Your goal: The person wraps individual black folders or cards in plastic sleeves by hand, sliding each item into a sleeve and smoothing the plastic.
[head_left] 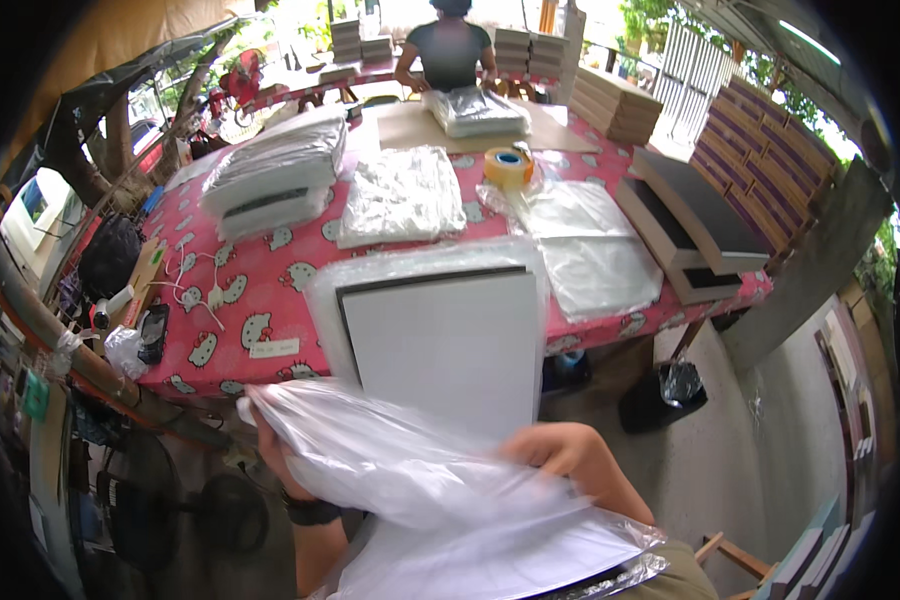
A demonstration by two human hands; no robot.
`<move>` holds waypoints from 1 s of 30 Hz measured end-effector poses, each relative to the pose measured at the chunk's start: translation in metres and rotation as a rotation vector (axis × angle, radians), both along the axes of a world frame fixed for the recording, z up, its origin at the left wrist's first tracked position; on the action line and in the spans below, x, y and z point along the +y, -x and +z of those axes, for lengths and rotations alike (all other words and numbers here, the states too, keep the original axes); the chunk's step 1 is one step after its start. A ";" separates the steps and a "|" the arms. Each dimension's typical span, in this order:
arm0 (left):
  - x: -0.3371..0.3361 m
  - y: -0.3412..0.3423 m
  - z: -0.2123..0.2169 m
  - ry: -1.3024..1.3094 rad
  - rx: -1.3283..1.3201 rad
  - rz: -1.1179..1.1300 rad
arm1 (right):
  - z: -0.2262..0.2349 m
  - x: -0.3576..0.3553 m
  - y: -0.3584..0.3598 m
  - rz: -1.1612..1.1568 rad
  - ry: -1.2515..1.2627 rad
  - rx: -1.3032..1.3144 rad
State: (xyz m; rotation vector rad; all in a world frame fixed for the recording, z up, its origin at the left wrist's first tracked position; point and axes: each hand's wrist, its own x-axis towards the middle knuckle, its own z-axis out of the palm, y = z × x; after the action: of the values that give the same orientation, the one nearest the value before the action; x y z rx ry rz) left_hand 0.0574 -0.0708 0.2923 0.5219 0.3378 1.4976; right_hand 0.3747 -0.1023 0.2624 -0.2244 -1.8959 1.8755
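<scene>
My left hand (273,450), with a dark band at the wrist, grips the edge of a clear plastic bag (390,440), lifting it above my lap. Curled on the bag's other side is my right hand (555,452), its fingertips blurred. Beneath the plastic, a white flat panel (460,565) lies across my lap, with a dark edge low on the right. Just beyond my hands, a white panel with a dark border (440,345) rests on clear plastic, reaching over the table's near edge.
The pink patterned table (250,285) carries wrapped panels (280,165), a stack of clear bags (402,195), more bags (595,245), tape rolls (508,165) and dark-topped boards (695,210). Another person (450,50) stands at the far end. A black bin (660,395) sits right; a fan (140,500) stands left.
</scene>
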 end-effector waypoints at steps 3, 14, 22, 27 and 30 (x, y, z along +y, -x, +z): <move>0.021 0.039 -0.023 -0.141 -0.199 -0.270 | 0.032 0.005 -0.002 0.070 -0.103 0.167; 0.101 -0.029 0.018 -0.477 1.743 0.476 | 0.046 0.074 -0.027 -1.493 -0.658 -0.650; 0.055 0.001 0.036 -0.642 1.438 0.631 | 0.085 0.010 -0.017 -1.435 -0.354 -0.157; 0.042 0.021 0.064 0.060 0.746 -0.333 | 0.106 0.007 -0.032 -0.902 0.517 0.117; 0.043 0.022 0.025 0.244 0.746 -0.418 | 0.054 0.017 -0.040 -0.882 0.615 0.130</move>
State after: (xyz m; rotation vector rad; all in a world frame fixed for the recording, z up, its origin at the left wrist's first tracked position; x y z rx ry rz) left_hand 0.0355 -0.0274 0.3171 0.8838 0.9174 0.7995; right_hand 0.4149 -0.0856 0.3168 -0.9284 -0.8274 1.6775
